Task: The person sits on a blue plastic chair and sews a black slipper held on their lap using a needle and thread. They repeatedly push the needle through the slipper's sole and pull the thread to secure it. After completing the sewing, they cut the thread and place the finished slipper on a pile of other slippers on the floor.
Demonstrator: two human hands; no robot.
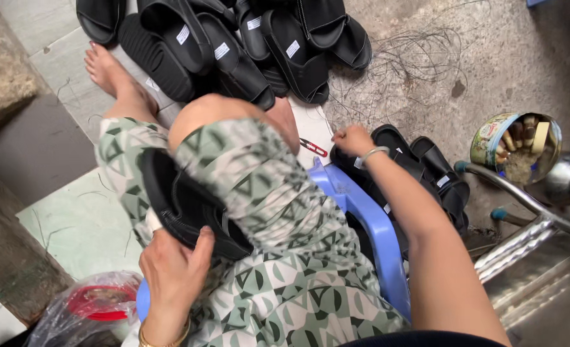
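My left hand [175,270] grips the heel end of a black slide sandal [182,199] that rests across my lap, against my green patterned trousers. My right hand [352,140] reaches out to the right with its fingers curled on the near edge of a black sandal in a small pile of black sandals [429,170] on the floor. A bracelet sits on that wrist. Red thread snips [313,147] lie on a white tile just left of my right hand.
A larger heap of black sandals [233,38] lies ahead by my bare foot [108,67]. I sit on a blue plastic stool [371,225]. A tin of small items [516,148], a metal frame [542,215], loose threads [420,58] and a plastic bag [95,305] surround me.
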